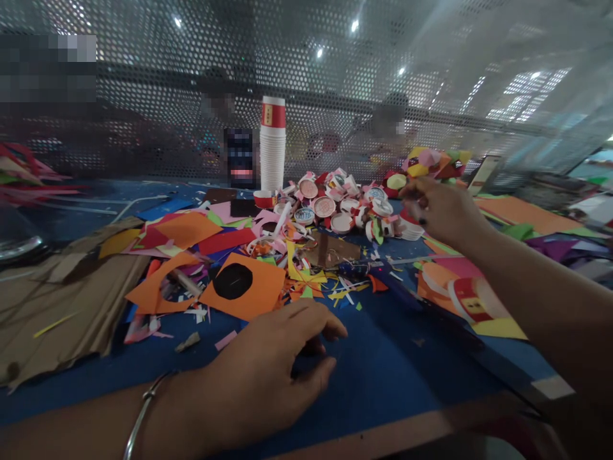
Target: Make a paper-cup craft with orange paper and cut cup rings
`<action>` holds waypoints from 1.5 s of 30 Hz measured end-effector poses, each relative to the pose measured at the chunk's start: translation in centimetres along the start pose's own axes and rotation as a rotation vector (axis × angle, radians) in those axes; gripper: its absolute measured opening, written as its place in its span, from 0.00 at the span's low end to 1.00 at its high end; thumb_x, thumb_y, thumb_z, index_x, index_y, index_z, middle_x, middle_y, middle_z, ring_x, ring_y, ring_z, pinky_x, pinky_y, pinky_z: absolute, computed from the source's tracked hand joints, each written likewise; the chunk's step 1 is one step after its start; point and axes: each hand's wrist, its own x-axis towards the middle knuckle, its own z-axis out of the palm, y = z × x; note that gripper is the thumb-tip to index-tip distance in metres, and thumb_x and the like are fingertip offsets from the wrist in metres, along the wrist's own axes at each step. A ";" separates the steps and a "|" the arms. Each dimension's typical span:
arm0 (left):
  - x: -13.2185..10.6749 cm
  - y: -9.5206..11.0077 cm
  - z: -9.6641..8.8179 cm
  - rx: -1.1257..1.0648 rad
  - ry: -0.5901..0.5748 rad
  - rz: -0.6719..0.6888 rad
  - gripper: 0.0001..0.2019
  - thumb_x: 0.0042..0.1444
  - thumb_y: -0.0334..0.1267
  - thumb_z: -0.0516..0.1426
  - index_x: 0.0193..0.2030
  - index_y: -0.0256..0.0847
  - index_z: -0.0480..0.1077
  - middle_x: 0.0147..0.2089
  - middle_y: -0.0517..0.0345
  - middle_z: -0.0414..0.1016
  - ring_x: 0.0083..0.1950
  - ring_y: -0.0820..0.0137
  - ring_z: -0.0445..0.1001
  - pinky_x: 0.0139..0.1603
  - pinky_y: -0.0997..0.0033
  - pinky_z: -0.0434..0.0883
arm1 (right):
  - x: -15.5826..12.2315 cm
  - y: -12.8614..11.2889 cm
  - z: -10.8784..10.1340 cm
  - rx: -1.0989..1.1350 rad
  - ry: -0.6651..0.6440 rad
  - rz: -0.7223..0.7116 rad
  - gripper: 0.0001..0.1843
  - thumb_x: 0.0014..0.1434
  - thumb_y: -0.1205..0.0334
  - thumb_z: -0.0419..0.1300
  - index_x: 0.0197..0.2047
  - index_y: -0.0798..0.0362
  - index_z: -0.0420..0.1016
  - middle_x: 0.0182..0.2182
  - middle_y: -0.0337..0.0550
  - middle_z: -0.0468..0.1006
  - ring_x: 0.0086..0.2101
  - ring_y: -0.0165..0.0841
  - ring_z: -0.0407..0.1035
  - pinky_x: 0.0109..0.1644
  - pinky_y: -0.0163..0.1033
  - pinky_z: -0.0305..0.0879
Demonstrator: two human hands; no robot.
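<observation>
My left hand (278, 358) hovers low over the blue table, its thumb and fingers apart and nothing between them. Just beyond it lies an orange paper square (258, 291) with a black circle on it. My right hand (433, 207) reaches out at the right end of a heap of cut paper cups (340, 207). Its curved fingers look apart beside a white cup piece (409, 229); they are partly blurred, and I see nothing held. Between the hands lies a dark blue tool (395, 284) with a small red light, like a glue gun.
A tall stack of paper cups (272, 160) stands at the back before a perforated metal screen (316, 83). Cardboard (62, 313) covers the left side. Coloured paper scraps (306, 281) litter the middle. A red and white cup (472, 300) lies by my right forearm.
</observation>
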 end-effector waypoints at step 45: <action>-0.1 1.3 0.4 0.391 0.148 0.400 0.06 0.50 0.25 0.56 0.29 0.40 0.69 0.29 0.62 0.74 0.30 0.74 0.66 0.27 0.70 0.61 | -12.0 -16.5 2.2 0.451 -0.351 -0.738 0.03 0.58 0.68 0.59 0.35 0.55 0.74 0.28 0.44 0.79 0.26 0.35 0.71 0.29 0.39 0.53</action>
